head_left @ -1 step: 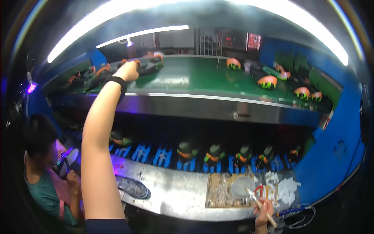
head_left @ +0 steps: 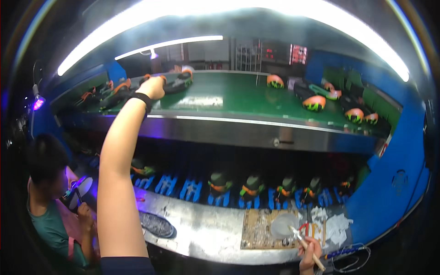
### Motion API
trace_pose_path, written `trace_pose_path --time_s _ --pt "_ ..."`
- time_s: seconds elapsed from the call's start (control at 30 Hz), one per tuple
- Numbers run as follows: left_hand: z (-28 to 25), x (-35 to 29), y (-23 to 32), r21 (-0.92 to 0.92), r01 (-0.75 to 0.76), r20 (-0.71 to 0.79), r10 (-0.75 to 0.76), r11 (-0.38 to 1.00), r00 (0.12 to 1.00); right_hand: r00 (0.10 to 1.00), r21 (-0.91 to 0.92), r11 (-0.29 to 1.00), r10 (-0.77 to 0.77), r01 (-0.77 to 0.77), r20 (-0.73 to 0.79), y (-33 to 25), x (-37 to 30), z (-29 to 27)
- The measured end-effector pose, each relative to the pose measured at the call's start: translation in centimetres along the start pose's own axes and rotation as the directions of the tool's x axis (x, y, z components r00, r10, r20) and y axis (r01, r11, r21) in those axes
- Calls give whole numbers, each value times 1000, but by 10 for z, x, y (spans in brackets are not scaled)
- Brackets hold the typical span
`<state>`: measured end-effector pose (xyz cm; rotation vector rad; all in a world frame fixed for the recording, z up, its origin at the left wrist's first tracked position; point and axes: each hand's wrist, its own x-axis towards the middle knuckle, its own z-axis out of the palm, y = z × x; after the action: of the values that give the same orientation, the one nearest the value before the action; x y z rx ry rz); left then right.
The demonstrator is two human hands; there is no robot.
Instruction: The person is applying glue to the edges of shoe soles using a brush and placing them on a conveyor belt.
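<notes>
Black-and-orange shoe [head_left: 176,82] is lying on the upper green belt [head_left: 238,98], long axis running left-right, far ahead; your left hand [head_left: 153,87] is closing on it, while your right hand [head_left: 310,251] is gripping a brush [head_left: 306,245] low down.

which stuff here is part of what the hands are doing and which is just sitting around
In hand:
- left hand on a black and orange shoe on the green conveyor belt
- right hand gripping a brush over the round dish

Lying about:
- grey shoe sole on the metal bench
- white rags
- shoes on blue racks
</notes>
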<state>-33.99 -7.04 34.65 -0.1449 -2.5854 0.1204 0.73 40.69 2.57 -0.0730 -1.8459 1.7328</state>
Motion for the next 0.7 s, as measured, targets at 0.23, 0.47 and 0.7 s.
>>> trace_pose_path --time_s 0.23,0.47,0.7 --pt "25 40 -8 188 122 260 -169 975 951 1000 148 989 10 -11 14 -17 6 16" --pt "15 21 12 -398 35 263 78 917 962 992 92 990 98 -106 83 -10 4 10" --pt "-29 -43 43 -806 16 225 281 591 933 994 20 999 35 -37 104 -21 5 27"
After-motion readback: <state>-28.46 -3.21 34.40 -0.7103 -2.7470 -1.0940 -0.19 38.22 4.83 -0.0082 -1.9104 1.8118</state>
